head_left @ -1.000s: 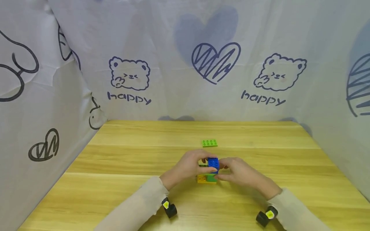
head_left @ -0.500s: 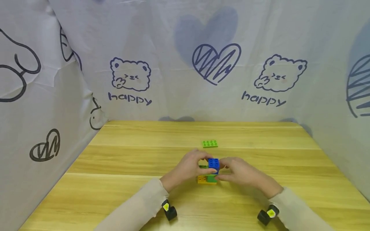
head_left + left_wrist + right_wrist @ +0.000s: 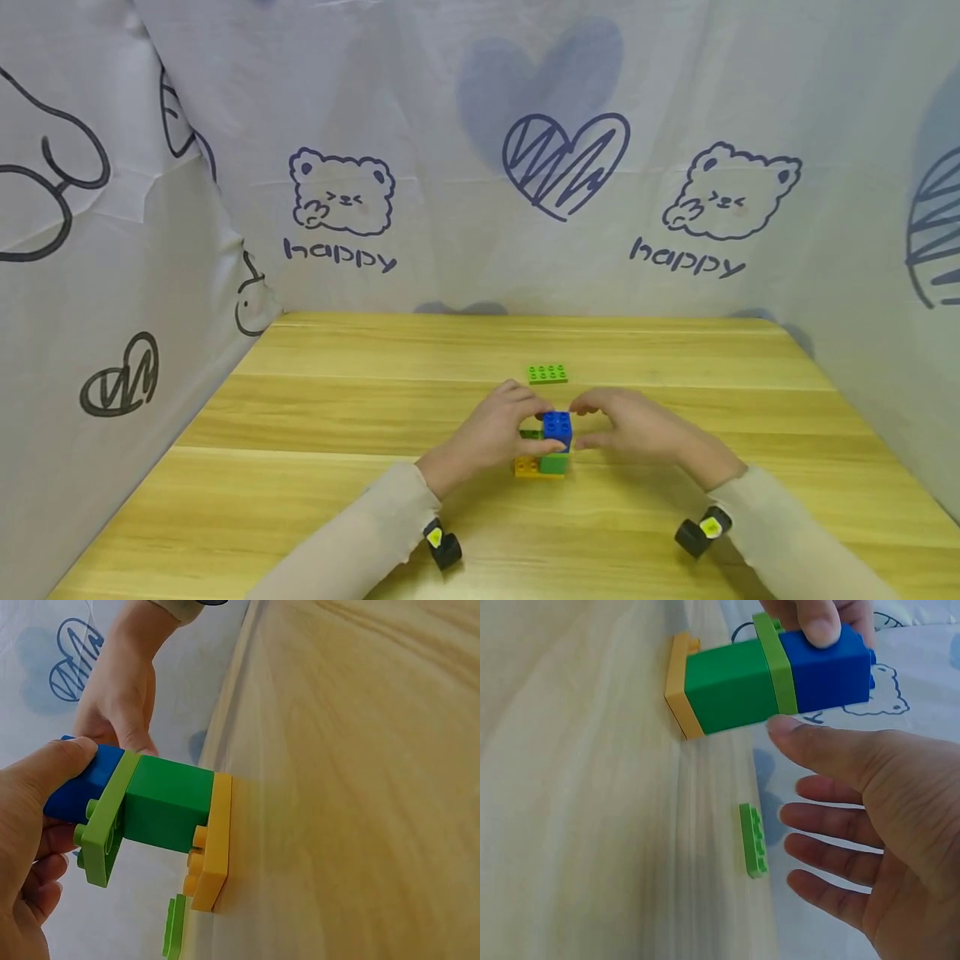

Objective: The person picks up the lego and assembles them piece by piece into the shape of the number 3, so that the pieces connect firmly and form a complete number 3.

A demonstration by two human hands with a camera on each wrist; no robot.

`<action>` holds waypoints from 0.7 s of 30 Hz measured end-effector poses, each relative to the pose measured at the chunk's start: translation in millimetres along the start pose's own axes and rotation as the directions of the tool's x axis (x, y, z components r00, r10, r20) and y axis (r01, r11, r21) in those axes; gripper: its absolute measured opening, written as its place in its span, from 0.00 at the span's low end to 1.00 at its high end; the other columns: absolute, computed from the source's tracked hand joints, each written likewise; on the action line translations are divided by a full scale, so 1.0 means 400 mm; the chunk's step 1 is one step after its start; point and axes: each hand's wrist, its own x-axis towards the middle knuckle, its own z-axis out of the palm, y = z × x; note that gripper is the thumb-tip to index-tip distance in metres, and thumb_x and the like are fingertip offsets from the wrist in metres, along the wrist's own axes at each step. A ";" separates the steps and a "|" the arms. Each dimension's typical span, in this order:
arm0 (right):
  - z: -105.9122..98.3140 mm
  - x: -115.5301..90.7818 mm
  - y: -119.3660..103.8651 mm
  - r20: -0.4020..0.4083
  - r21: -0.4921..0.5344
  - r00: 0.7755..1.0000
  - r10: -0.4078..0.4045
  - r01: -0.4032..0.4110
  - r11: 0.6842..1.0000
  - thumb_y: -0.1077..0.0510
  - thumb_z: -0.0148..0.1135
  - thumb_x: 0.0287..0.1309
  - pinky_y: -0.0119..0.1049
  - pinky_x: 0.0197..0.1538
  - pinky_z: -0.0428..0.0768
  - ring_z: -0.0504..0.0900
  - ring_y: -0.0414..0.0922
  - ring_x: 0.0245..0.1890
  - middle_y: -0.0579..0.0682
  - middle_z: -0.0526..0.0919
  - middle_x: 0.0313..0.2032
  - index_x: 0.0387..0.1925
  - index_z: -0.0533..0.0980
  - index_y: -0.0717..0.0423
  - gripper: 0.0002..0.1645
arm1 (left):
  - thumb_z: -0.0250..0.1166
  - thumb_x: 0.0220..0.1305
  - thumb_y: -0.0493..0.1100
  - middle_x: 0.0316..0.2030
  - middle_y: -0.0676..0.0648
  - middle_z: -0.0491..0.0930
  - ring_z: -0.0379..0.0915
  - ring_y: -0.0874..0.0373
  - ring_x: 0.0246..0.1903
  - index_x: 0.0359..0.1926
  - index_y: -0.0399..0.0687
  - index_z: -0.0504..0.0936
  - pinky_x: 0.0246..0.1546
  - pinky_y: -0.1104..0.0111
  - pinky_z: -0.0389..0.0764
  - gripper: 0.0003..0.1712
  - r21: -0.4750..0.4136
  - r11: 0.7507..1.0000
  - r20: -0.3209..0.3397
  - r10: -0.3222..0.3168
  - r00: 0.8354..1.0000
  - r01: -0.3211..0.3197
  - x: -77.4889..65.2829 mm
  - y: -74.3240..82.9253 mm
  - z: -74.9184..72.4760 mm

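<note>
The left hand (image 3: 491, 433) has its grip closed in a pinch upon the blue block (image 3: 557, 427), thumb on the near side, fingers round the far side. The block is upright, studs uppermost, at the top of a stack.

Directly beneath the grip, in contact with the blue block, is a light green plate (image 3: 116, 796), which projects past the block on the left hand's side. Under that plate sits a dark green block (image 3: 169, 806), and under the block an orange plate (image 3: 217, 847), its exposed studs on the same side as the overhang; this lowest piece appears to rest on the desk (image 3: 337, 400).

Just to the right of the stack, the right hand (image 3: 637, 425) has a released grip: thumb and fingers well parted, holding nothing. Its thumb tip lies just beside the light green plate; the head view shows a slight gap.

Beyond both grips, a loose lime plate (image 3: 548, 374) lies apart from the stack, studs up. Farthest out, behind the desk, hangs white cloth (image 3: 442, 200) printed with hearts, bears and the word "happy".
</note>
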 end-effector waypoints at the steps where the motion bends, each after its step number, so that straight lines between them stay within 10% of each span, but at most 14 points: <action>1: -0.002 0.003 0.003 -0.013 -0.007 1.000 -0.001 0.001 1.000 0.40 0.68 0.58 0.49 0.55 0.76 0.78 0.48 0.52 0.47 0.81 0.51 0.55 0.77 0.52 0.29 | 0.72 0.57 0.59 0.43 0.52 0.83 0.72 0.58 0.43 0.48 0.45 0.85 0.48 0.67 0.74 0.27 0.007 1.000 -0.001 0.008 1.000 -0.008 0.000 -0.001 0.000; 21: 0.009 0.130 0.072 -0.130 -0.054 0.991 0.025 -0.032 0.998 0.46 0.63 0.65 0.54 0.57 0.74 0.76 0.55 0.55 0.55 0.78 0.56 0.60 0.74 0.58 0.28 | 0.71 0.57 0.59 0.42 0.52 0.84 0.73 0.57 0.44 0.46 0.45 0.85 0.50 0.67 0.73 0.25 0.051 0.996 -0.010 0.077 0.997 -0.076 0.001 -0.009 0.002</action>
